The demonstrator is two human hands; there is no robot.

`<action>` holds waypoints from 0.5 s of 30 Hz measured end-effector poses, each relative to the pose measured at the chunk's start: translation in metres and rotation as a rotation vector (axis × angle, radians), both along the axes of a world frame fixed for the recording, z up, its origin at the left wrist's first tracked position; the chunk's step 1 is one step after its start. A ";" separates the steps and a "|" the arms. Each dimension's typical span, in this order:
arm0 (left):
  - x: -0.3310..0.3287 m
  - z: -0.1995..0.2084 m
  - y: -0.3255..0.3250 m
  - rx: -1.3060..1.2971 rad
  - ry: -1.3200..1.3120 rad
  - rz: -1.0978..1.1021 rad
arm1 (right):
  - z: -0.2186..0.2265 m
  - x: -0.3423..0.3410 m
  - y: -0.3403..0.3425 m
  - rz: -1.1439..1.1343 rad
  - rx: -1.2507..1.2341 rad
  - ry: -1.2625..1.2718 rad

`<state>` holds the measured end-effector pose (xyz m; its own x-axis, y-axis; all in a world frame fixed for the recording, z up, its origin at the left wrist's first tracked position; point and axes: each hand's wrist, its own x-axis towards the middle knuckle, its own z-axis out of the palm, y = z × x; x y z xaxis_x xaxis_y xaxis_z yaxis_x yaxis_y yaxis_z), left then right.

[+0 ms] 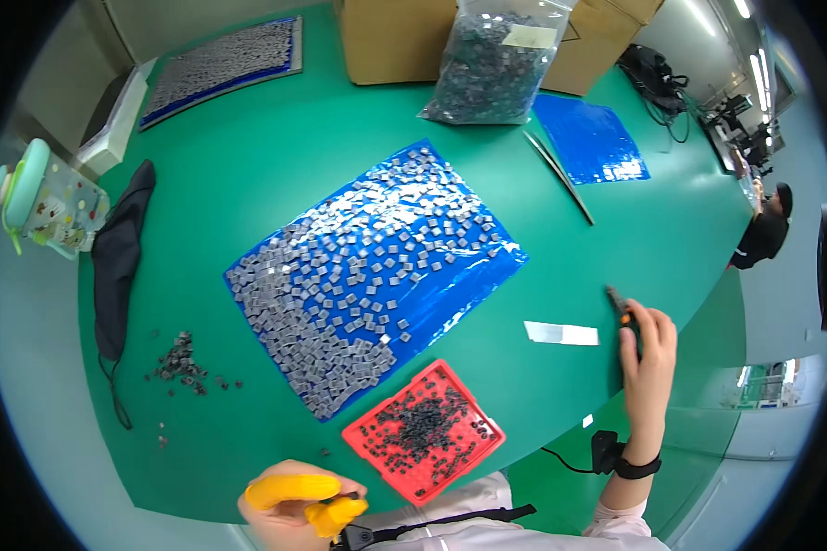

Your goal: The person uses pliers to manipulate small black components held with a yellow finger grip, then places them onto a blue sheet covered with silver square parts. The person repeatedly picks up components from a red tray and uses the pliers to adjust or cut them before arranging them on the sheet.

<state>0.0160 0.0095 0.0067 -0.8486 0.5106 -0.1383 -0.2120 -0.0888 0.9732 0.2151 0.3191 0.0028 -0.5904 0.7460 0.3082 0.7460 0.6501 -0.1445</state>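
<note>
At the right edge of the table, my right hand [651,354] is closed around a slim dark hand tool with an orange part [623,309]; its kind is unclear. Just left of it lies a pale flat strip [560,333]. My left hand [294,500], with yellow finger covers, is curled at the near edge. Something small and dark shows by its fingertips, too small to name. Between my hands sits a red tray [358,442] with many tiny black parts [427,424]. Beyond it, a blue sheet [432,317] carries many small grey square pieces [326,344].
Loose dark parts [182,360] lie at left, near a black pouch [118,262] and a lidded cup [60,202]. At the back are a filled sheet [225,64], a bag of parts [496,73], cardboard boxes [390,41], tweezers [560,177] and another blue sheet [593,138]. A person [767,230] is far right.
</note>
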 end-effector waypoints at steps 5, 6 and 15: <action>0.012 -0.003 0.011 0.121 -0.209 0.008 | 0.010 0.004 -0.004 -0.118 -0.391 0.462; 0.013 -0.010 0.011 0.136 -0.217 0.009 | 0.016 -0.001 -0.014 -0.068 -0.441 0.506; 0.032 -0.042 0.013 0.220 -0.126 0.048 | 0.032 -0.061 -0.099 0.743 -0.399 0.277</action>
<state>0.0481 0.0225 -0.0357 -0.8556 0.4999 -0.1344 -0.3209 -0.3086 0.8954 0.1545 0.2199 0.0349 -0.9076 0.2823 0.3107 0.0563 0.8154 -0.5762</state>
